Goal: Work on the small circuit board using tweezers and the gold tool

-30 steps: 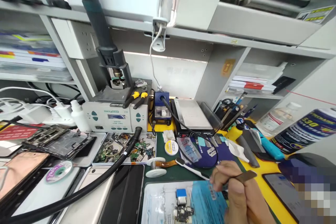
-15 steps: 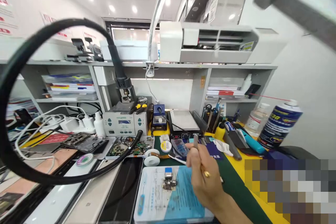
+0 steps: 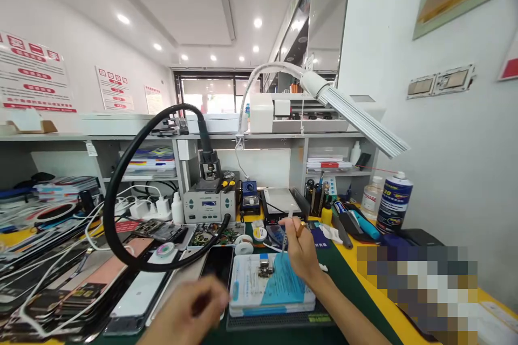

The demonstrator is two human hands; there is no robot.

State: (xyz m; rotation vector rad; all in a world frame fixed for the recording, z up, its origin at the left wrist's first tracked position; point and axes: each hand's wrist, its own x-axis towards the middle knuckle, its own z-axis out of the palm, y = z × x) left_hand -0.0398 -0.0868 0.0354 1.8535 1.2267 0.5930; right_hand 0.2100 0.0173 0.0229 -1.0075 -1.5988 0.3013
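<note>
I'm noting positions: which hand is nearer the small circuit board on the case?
Right. The right hand is just right of the circuit board; the left hand is farther, to its left, nearer the camera.

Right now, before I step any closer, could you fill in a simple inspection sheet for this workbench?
Surface: green mat over a yellow tabletop.
Work items: small circuit board on top of a blue-and-white box.
Clutter: phones to the left of the box; tray of loose parts behind them; spray can at the right.
Hands: right hand grips a slim tool above the box; left hand is blurred, near the box's left side, nothing seen in it.
Cables: white cables across the left side; thick black hose arching above the phones.
Surroundings: lamp, shelves, wall posters.
</note>
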